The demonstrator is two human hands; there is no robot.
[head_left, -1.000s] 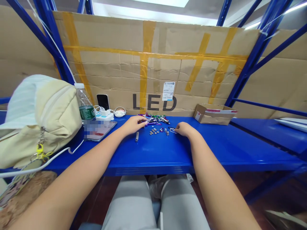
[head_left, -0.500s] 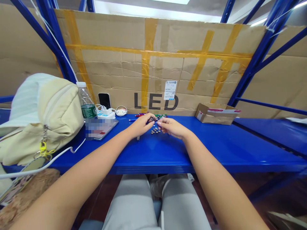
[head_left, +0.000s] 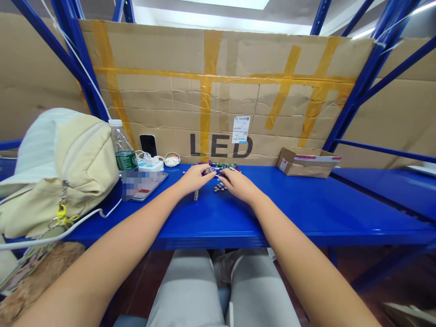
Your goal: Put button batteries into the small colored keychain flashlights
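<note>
My left hand is above the blue table, thumb and fingers curled together around something small that I cannot make out. Facing it, my right hand has its thumb and fingertips bent close to the left fingertips, with the item between them too small to name. Just behind the fingers lies a pile of shiny multicoloured pieces, partly hidden by both hands. Several small round coin-like pieces rest on the table below the fingertips. A thin silvery stick shows beside the left wrist, its upper part covered.
An open cardboard box stands at the back right of the blue table. To the left are a cream bag, a plastic bottle, a tablet-like device, a white power strip and a phone. Taped cardboard closes the back.
Both hands have shifted slightly left, and the right fingers now reach lower and closer to the pile. More of the multicoloured pile and of the silvery stick shows. The view has tilted slightly up.
</note>
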